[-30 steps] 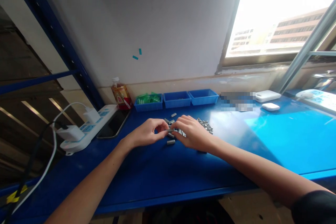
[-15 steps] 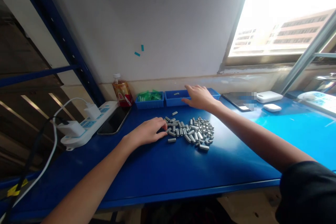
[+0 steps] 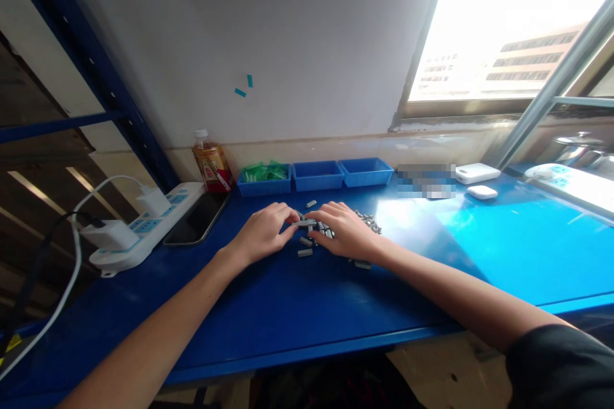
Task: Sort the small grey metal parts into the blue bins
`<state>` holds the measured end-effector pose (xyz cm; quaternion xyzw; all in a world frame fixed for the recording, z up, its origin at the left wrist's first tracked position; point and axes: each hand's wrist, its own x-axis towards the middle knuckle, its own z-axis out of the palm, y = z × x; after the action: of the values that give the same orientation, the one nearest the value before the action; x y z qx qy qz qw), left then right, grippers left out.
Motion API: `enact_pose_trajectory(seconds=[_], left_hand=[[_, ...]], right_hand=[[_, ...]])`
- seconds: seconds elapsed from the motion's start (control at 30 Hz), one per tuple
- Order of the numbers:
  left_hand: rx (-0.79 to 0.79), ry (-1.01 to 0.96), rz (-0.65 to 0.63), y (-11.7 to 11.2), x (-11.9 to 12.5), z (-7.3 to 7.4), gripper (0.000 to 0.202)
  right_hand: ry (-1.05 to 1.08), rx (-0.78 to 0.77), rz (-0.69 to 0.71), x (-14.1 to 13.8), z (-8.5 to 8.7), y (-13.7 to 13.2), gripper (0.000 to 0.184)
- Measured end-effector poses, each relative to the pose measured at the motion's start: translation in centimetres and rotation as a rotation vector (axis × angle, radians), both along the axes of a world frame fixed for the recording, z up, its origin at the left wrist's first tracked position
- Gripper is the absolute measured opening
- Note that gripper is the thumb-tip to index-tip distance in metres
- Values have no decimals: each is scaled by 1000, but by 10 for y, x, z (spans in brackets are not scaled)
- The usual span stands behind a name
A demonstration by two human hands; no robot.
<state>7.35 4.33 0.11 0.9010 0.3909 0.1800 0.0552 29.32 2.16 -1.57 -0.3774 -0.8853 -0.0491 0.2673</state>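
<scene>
Both hands are over a pile of small silvery hex spacers (image 3: 368, 220) on the blue tabletop. My left hand (image 3: 265, 231) is closed, thumb and fingertips pinching the left end of one spacer (image 3: 303, 223) lying crosswise above others. My right hand (image 3: 344, 227) arches over the pile from the right, covering much of it. Its thumb and forefinger are apart, with that spacer's right end between them. Single spacers lie in front of the hands, and one loose spacer (image 3: 311, 204) sits behind the pile.
Along the wall stand a blue bin (image 3: 265, 189) with green pieces, a middle blue bin (image 3: 318, 181) and a right blue bin (image 3: 367, 177). At left are a drink bottle (image 3: 211, 163), a phone (image 3: 196, 222) and a power strip (image 3: 139, 236) with cables. White cases (image 3: 477, 172) lie right.
My right hand has come down from above the blue bins to the pile beside my left hand. The spacer seen in the middle bin no longer shows. The view has shifted slightly.
</scene>
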Motion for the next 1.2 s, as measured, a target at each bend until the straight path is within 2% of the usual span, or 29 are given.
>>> enact_pose_trajectory(seconds=[0.23, 0.37, 0.47, 0.5, 0.57, 0.6, 0.67, 0.8, 0.9, 1.0, 1.2], left_hand=[[81, -139, -96, -12, 7, 9, 15], [55, -220, -43, -14, 8, 7, 29], [-24, -180, -8, -16, 9, 7, 43], [-51, -127, -23, -17, 10, 7, 44], [-93, 11, -83, -20, 11, 9, 38], [-108, 78, -115, -21, 12, 10, 33], [-135, 167, -145, -23, 13, 10, 23], [-144, 178, -114, -23, 14, 9, 14], [-129, 145, -110, -19, 14, 7, 10], [-138, 131, -119, -13, 13, 4, 13], [-127, 126, -171, -8, 5, -2, 17]], right_hand=[[98, 134, 51, -2, 4, -3, 20], [200, 269, 62, 2, 30, 11, 17], [357, 351, -113, 7, 58, 46, 20], [357, 354, -207, 9, 65, 59, 22], [206, 256, -364, 14, 72, 81, 30], [117, 187, -414, 16, 70, 87, 35], [-6, 61, -420, 20, 59, 85, 40], [18, 1, -204, 24, 22, 41, 32], [16, -4, -91, 20, 3, 8, 28], [18, 3, -33, 10, -3, -4, 22], [-56, -34, 110, -8, -9, -5, 19]])
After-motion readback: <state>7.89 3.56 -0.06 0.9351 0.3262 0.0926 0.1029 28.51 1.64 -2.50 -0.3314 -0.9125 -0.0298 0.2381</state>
